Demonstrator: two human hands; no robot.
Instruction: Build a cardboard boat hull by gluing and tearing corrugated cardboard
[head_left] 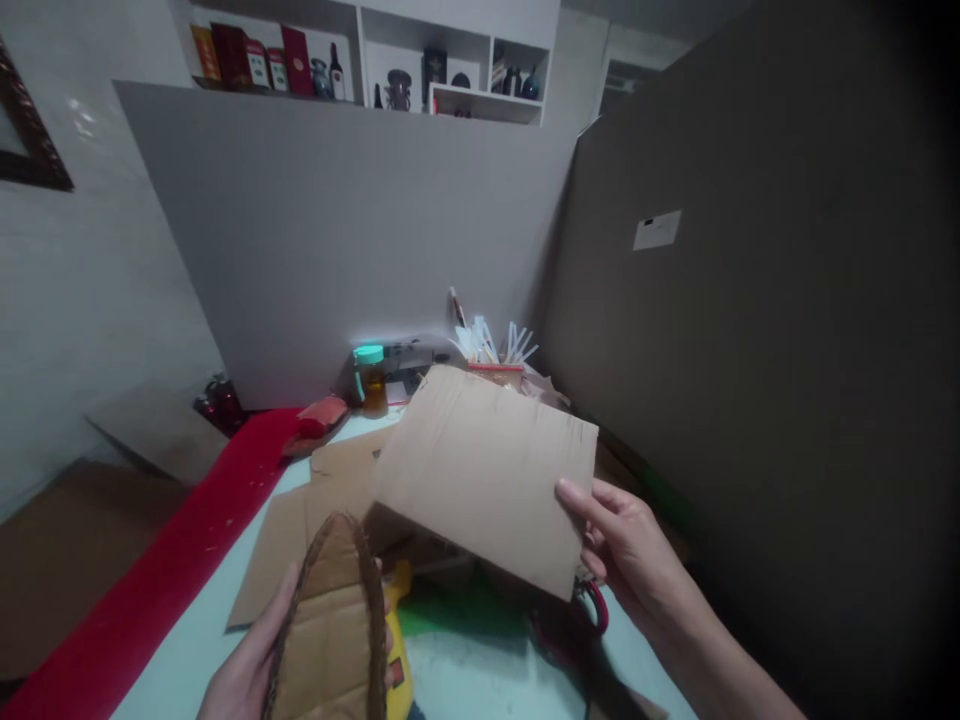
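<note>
Left hand (247, 650): grip closed around the sides of a pointed cardboard form (334, 620), held upright in the near foreground. Right hand (622, 530): grip pinching a flat cardboard sheet (487, 470) at its right edge, thumb on the upper face, held above the surface (480, 675). Work done: the form is already shaped, with a raised wall around its tip and sides. Work outstanding, in my judgement: the sheet appears uncut to any outline and stands apart from the form. A yellow object (401, 665) lies beside the left hand, its type not confirmed
</note>
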